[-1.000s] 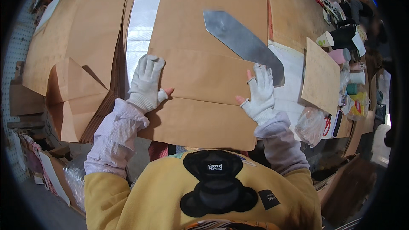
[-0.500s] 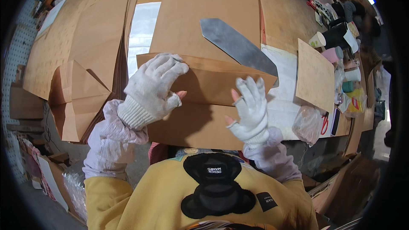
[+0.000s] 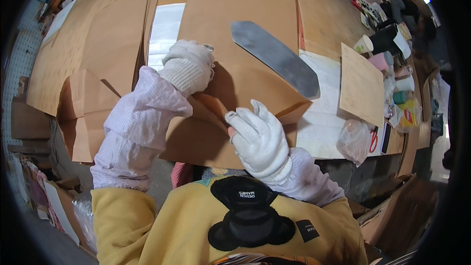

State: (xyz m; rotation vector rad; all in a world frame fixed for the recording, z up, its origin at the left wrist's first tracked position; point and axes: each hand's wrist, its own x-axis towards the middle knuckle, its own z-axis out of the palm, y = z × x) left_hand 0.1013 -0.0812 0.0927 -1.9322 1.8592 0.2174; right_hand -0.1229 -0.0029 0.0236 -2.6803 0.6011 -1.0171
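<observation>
A large brown kraft paper bag lies in front of me with its near end pulled apart into a folded opening. My left hand, in a white glove, is at the opening's left side, its fingers curled onto the paper and partly hidden. Lower down, my gloved right hand pinches the near layer, with the bare thumb tip against the paper. A grey pointed metal plate rests diagonally on the brown paper beyond the opening.
Stacked brown paper and a folded bag end lie at left. On the right are a thin board, a clear plastic bag, red-handled scissors, a phone and a paper cup.
The folded strip has been spread into an opening. My left hand has moved up and right, its fingers curling; my right hand has moved left and down onto the near layer.
</observation>
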